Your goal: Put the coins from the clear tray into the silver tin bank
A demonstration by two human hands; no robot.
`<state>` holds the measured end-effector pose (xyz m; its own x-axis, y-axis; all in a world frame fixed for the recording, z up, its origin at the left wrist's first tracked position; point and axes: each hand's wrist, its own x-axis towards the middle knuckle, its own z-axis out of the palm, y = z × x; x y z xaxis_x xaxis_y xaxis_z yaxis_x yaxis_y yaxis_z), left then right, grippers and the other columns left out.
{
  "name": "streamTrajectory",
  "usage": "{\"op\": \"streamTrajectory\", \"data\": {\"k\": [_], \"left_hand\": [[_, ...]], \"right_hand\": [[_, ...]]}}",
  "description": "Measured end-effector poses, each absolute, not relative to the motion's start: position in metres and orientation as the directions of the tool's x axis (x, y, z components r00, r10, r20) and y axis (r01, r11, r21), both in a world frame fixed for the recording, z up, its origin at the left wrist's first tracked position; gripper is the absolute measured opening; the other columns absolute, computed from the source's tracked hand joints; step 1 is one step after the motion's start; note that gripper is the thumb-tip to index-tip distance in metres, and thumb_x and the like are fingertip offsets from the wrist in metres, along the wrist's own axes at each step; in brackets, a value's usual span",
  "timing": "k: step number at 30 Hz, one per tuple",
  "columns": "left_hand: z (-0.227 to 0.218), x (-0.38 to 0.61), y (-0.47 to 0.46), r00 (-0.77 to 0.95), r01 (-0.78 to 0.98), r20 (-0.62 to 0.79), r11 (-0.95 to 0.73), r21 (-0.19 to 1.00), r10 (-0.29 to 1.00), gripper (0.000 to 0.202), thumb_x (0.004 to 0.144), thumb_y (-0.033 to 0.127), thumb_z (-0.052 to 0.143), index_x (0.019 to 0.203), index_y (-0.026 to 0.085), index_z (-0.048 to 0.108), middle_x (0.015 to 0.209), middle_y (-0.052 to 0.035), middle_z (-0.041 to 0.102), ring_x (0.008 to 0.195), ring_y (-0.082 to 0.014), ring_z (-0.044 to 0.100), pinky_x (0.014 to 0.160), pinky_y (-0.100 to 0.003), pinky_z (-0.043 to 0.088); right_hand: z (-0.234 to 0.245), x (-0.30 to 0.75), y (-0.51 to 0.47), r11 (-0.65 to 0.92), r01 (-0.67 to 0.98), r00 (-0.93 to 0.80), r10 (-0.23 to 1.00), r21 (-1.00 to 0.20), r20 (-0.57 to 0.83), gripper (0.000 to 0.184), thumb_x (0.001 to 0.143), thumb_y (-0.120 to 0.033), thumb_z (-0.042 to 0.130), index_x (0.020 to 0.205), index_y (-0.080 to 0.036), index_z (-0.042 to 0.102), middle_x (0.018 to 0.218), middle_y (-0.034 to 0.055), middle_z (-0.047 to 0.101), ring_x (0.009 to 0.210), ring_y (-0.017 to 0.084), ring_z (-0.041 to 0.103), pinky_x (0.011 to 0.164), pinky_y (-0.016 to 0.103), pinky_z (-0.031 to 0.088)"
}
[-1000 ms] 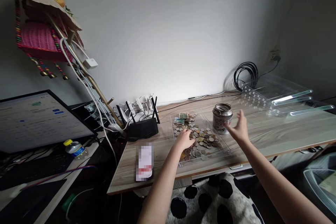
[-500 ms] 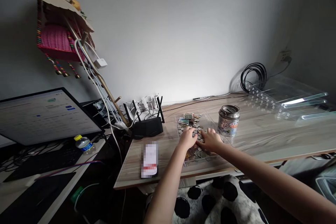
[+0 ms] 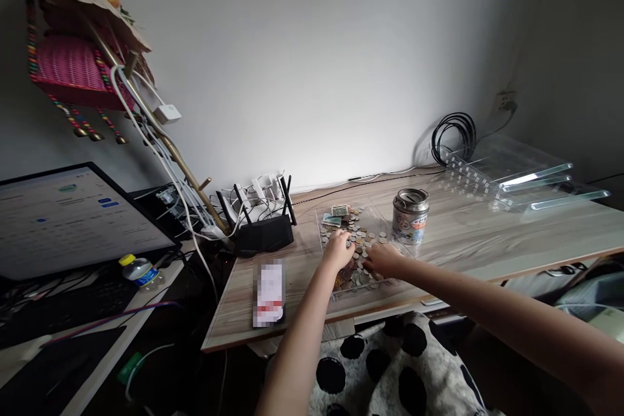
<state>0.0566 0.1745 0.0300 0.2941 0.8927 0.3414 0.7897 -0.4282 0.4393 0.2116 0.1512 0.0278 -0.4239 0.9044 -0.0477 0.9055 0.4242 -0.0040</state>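
Where a tray sits near the bench's front edge, the right grip and left grip curl over coins; whether either holds any I cannot tell. Beyond, a can stands by the tray's right edge, banknotes near its far left corner.

Bare forearms, bare hands, white garment with round black spots
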Motion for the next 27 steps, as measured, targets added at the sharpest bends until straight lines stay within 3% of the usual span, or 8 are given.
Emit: {"op": "streamTrajectory", "data": {"k": [5, 11, 17, 23, 27], "left_hand": [[0.031, 0.057, 0.174, 0.299, 0.786, 0.348, -0.436, 0.439, 0.889, 0.024, 0.073, 0.024, 0.048, 0.094, 0.019, 0.057, 0.1, -0.0061, 0.051, 0.098, -0.0175, 0.045, 0.085, -0.029, 0.036], [0.031, 0.058, 0.176, 0.3, 0.786, 0.343, -0.434, 0.44, 0.89, 0.024, 0.073, 0.025, 0.048, 0.094, 0.019, 0.057, 0.101, -0.0064, 0.051, 0.098, -0.0179, 0.045, 0.084, -0.03, 0.036], [0.031, 0.058, 0.176, 0.297, 0.788, 0.332, -0.426, 0.445, 0.895, 0.023, 0.073, 0.025, 0.047, 0.094, 0.02, 0.057, 0.101, -0.0055, 0.052, 0.098, -0.0175, 0.045, 0.085, -0.029, 0.037], [0.028, 0.059, 0.177, 0.282, 0.763, 0.346, -0.427, 0.484, 0.895, 0.023, 0.072, 0.025, 0.049, 0.093, 0.019, 0.058, 0.1, -0.0053, 0.054, 0.096, -0.0167, 0.047, 0.084, -0.029, 0.037], [0.031, 0.06, 0.179, 0.252, 0.689, 0.335, -0.412, 0.596, 0.908, 0.023, 0.071, 0.024, 0.051, 0.091, 0.019, 0.059, 0.102, -0.005, 0.055, 0.098, -0.0169, 0.048, 0.086, -0.031, 0.037]], "right_hand": [[0.037, 0.225, 0.14, 0.476, 0.877, -0.48, 0.874, -0.069, -0.078, 0.027, 0.071, -0.04, 0.047, 0.081, -0.018, 0.059, 0.082, 0.0084, 0.062, 0.078, 0.023, 0.057, 0.061, 0.028, 0.039], [0.041, 0.229, 0.135, 0.452, 0.882, -0.463, 0.883, -0.134, -0.074, 0.031, 0.071, -0.043, 0.045, 0.072, -0.017, 0.062, 0.075, 0.0078, 0.063, 0.07, 0.019, 0.056, 0.055, 0.025, 0.035], [0.042, 0.235, 0.147, 0.533, 0.786, -0.595, 0.79, -0.314, -0.149, 0.018, 0.061, -0.035, 0.057, 0.065, -0.018, 0.062, 0.063, 0.0013, 0.061, 0.059, 0.013, 0.053, 0.052, 0.021, 0.036], [0.051, 0.233, 0.161, 0.298, 0.787, -0.583, 0.646, -0.541, -0.493, 0.017, 0.052, -0.022, 0.059, 0.068, -0.017, 0.063, 0.059, -0.0025, 0.06, 0.045, 0.009, 0.05, 0.045, 0.021, 0.041], [0.043, 0.232, 0.168, 0.149, 0.732, -0.592, 0.623, -0.665, -0.511, 0.015, 0.047, -0.017, 0.06, 0.062, -0.015, 0.063, 0.052, -0.0032, 0.058, 0.046, 0.01, 0.052, 0.046, 0.022, 0.045]]}}
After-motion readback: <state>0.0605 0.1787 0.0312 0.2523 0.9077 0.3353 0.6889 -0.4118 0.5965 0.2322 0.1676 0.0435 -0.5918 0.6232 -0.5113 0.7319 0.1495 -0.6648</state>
